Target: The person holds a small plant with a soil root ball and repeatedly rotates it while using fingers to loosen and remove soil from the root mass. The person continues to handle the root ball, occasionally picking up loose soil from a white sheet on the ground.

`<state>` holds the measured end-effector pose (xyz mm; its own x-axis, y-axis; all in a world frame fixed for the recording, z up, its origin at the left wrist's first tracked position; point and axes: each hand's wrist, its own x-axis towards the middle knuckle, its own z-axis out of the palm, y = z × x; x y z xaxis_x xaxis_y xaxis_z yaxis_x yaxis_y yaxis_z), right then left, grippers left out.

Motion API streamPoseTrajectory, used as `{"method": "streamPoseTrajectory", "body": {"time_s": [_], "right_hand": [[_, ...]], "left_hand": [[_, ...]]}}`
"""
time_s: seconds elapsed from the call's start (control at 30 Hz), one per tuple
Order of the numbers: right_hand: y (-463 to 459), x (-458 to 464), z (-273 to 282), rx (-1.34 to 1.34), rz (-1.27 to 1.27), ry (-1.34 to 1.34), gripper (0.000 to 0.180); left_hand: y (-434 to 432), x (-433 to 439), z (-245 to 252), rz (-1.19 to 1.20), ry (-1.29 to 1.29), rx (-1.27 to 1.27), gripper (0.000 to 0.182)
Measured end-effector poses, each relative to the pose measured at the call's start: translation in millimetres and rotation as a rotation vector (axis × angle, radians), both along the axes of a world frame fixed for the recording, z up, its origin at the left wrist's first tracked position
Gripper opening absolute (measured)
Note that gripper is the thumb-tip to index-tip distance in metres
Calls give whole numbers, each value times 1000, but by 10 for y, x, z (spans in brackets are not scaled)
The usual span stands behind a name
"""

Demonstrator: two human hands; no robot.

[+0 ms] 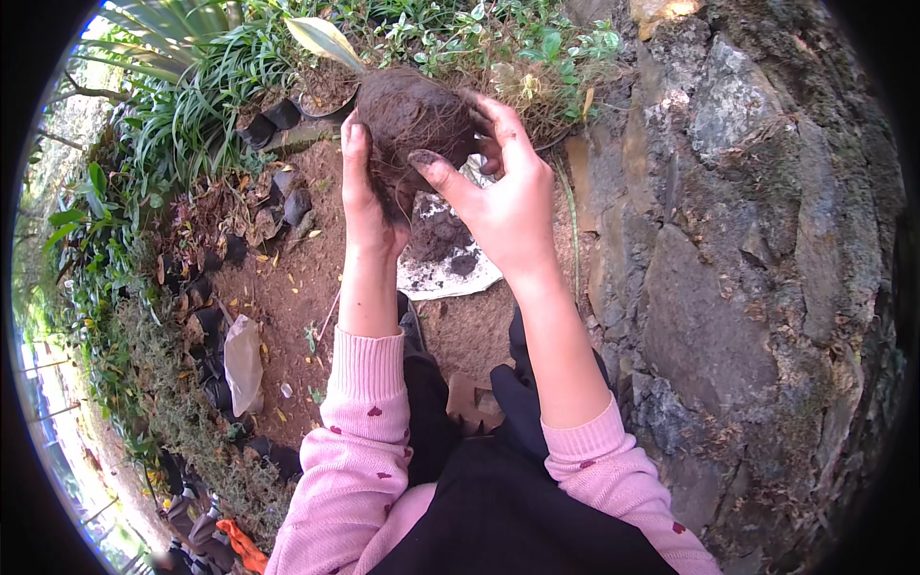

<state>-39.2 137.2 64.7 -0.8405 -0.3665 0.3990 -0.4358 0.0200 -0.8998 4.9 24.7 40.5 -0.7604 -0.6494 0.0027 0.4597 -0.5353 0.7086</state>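
Note:
Both hands hold up a dark, soil-caked root ball point(417, 118) laced with thin roots. A pale yellow-green leaf point(325, 42) sticks out at its upper left. My left hand point(370, 183) supports the ball from the left and below, its fingers partly hidden behind it. My right hand point(496, 169) grips the right side, with a soil-blackened thumb on the near face. Beneath the hands a white sheet or sack point(445, 282) lies on the ground, bearing loose dark soil point(438, 237) and a small clump point(463, 264).
A rough stone wall point(711, 309) rises close on the right. Black plant bags point(284, 113) and leafy plants point(215, 108) line the left and far side. A whitish plastic bag point(244, 365) lies on the bare earth at left. Below, between the legs, is a brown block-like object point(467, 399).

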Motion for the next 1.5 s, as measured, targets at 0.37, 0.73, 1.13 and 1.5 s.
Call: {"method": "streamPoseTrajectory", "body": {"time_s": [0.37, 0.73, 1.13, 1.5], "right_hand": [[113, -476, -342, 739, -59, -152, 38], [809, -800, -2579, 1418, 209, -387, 48], [494, -1051, -3957, 1174, 87, -500, 60], [324, -755, -4259, 1364, -46, -201, 60]], "left_hand": [[-375, 26, -219, -23, -9, 634, 60], [-648, 159, -218, 249, 112, 879, 47], [-583, 39, -343, 354, 221, 1048, 44], [-471, -137, -286, 298, 134, 1096, 43]]}}
